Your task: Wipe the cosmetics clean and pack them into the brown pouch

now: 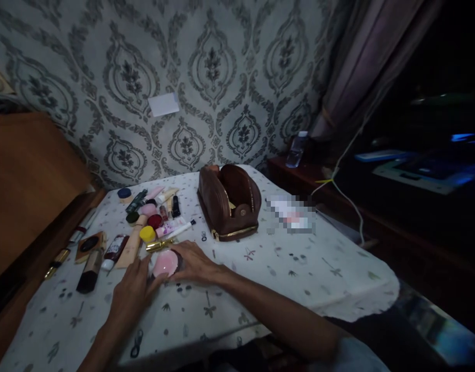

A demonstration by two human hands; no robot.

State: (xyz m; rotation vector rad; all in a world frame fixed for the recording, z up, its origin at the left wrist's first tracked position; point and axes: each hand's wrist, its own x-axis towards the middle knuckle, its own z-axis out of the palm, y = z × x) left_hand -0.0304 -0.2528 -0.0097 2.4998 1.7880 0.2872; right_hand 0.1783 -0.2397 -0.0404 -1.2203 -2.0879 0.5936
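Note:
Between my two hands is a round pink jar (165, 263), close above the patterned white tablecloth (299, 268). My left hand (135, 284) has its fingers against the jar's left side. My right hand (196, 263) curls round its right side. Just beyond the jar lies a gold tube (159, 245), with a yellow-lidded jar (147, 234) behind it. Several other cosmetics, among them a dark red jar (155, 221) and a white tube with a black cap (179, 228), lie further back. A brown leather bag (230, 204) stands unzipped beyond my right hand.
At the left lie a dark bottle (89, 271), a brown-labelled bottle (114, 251) and a square compact (90, 246). A blurred-out flat item (294, 213) lies right of the bag. A clear bottle (297, 150) stands by the wall, near a hanging cord (351, 201).

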